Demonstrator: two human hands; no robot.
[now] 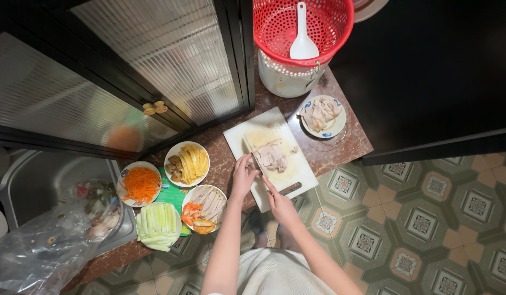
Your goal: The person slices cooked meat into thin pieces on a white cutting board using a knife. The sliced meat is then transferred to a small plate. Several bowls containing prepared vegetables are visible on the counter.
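White cutting board (296, 169) lies askew on a brown marbled counter (340, 150), its near corner overhanging the counter edge above the patterned tile floor (428, 218). Pale cooked meat (271, 155) sits mid-board. Left hand (243, 176) rests at the board's left edge, fingers together and pressed by the meat. Right hand (280, 203) is at the board's near edge, fingers clamped on a knife handle (290, 189), blade (257, 158) lying along the meat's left side. Beyond the board: small plate of sliced meat (322, 116), red basket (302, 24) holding a white paddle (302, 35). Left of the board: four crowded plates — carrot (139, 184), yellow strips (187, 163), cucumber (157, 225), sliced sausage (205, 207) — then the sink (56, 180). Little free counter; open floor right.
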